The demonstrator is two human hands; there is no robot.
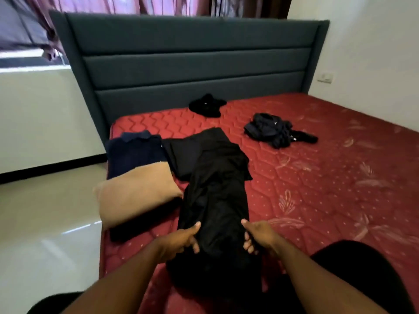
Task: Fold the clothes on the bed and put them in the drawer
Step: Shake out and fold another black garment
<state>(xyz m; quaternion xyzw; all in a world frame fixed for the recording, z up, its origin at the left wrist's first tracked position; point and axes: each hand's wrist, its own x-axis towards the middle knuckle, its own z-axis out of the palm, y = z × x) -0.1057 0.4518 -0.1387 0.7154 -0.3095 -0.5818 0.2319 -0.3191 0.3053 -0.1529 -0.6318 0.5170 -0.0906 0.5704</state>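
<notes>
A bare red quilted mattress (317, 177) filled the view, backed by a dark grey padded headboard (192, 60) under purple curtains (136, 4). Down its middle lay a long black garment (213, 189), its far end spread flat, its near end bunched. The left hand (181, 241) and the right hand (256, 236) each grasped that near end from either side, fingers curled into the cloth. Just left of it sat a tan pillow (136, 193), overlapping a folded navy collared shirt (133, 148) behind it. Further back, well apart, lay a crumpled dark navy heap of clothes (272, 130) and a smaller crumpled black heap (207, 105) near the headboard. A white wall socket (325, 77) showed at the right.
</notes>
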